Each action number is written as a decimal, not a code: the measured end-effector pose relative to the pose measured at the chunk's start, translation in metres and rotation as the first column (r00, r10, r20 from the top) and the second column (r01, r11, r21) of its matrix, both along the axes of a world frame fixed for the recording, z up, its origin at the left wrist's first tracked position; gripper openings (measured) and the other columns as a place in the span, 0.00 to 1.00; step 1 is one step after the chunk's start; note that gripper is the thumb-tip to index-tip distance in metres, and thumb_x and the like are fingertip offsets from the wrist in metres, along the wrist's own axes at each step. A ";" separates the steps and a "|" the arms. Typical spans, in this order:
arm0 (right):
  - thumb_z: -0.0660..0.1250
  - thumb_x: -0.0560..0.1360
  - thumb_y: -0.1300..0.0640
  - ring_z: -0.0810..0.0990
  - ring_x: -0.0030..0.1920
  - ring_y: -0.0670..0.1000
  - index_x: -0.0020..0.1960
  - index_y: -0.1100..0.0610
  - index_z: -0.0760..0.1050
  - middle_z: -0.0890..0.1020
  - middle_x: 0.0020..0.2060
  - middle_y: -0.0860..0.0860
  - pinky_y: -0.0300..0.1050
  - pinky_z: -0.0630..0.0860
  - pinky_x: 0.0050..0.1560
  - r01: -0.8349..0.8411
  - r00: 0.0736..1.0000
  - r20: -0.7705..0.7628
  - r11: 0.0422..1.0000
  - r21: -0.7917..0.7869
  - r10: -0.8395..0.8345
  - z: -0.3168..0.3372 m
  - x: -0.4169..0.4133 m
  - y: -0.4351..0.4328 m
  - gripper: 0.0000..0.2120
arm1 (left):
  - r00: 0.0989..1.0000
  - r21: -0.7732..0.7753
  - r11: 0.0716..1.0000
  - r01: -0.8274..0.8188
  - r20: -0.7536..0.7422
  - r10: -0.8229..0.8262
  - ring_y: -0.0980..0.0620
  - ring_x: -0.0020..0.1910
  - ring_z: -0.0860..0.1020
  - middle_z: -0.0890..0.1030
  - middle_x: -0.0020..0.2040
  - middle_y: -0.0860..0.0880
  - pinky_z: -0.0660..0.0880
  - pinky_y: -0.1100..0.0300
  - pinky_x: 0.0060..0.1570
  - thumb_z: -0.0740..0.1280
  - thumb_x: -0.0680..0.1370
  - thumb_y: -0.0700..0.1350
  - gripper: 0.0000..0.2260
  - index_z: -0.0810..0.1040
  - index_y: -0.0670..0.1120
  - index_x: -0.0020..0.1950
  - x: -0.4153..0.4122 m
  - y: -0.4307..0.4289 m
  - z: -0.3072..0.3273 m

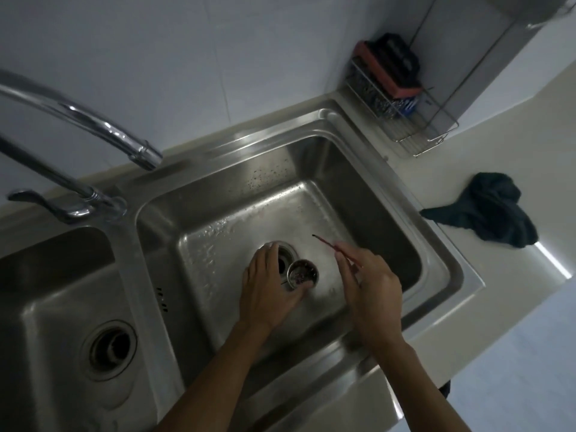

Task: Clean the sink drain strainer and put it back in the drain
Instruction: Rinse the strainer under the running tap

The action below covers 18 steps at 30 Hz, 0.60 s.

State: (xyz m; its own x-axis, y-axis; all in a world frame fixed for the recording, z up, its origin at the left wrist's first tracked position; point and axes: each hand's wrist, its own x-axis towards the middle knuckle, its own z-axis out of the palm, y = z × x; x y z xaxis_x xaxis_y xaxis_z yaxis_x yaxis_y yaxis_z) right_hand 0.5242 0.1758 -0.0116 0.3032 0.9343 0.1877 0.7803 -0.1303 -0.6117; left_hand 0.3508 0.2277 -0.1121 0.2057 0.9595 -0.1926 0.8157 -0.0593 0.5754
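Note:
A small round metal drain strainer with dark debris inside is held in my left hand, just above the floor of the right sink basin. The open drain hole lies directly behind it, partly covered by my fingers. My right hand hovers to the right of the strainer and pinches a thin reddish stick that points up and left, apart from the strainer.
A chrome faucet arches over the divider at the back left. The left basin has its own drain. A dark cloth lies on the counter at right. A wire rack with sponges stands in the back corner.

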 end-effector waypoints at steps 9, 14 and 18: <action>0.63 0.84 0.56 0.81 0.53 0.50 0.68 0.52 0.79 0.84 0.61 0.51 0.43 0.77 0.52 0.086 0.970 0.209 0.976 0.199 -0.128 0.055 0.115 0.079 0.14 | 0.982 0.208 0.965 0.161 0.066 -0.178 0.46 0.84 0.48 0.49 0.85 0.45 0.49 0.47 0.80 0.56 0.75 0.78 0.49 0.46 0.49 0.85 0.146 0.065 0.068; 0.59 0.85 0.52 0.81 0.55 0.51 0.67 0.51 0.79 0.83 0.62 0.49 0.39 0.73 0.51 0.022 0.923 0.363 0.961 0.276 -0.125 0.060 0.171 0.129 0.15 | 0.984 0.259 0.954 0.153 0.053 -0.172 0.44 0.84 0.50 0.50 0.85 0.44 0.53 0.45 0.79 0.55 0.74 0.78 0.49 0.47 0.50 0.85 0.212 0.096 0.081; 0.61 0.85 0.53 0.79 0.58 0.55 0.68 0.52 0.78 0.81 0.65 0.49 0.49 0.81 0.48 -0.038 0.850 0.525 0.992 0.123 -0.033 0.042 0.200 0.164 0.15 | 0.985 0.265 0.949 0.172 -0.045 -0.166 0.43 0.84 0.49 0.50 0.85 0.42 0.52 0.44 0.79 0.55 0.74 0.77 0.48 0.49 0.49 0.85 0.245 0.113 0.079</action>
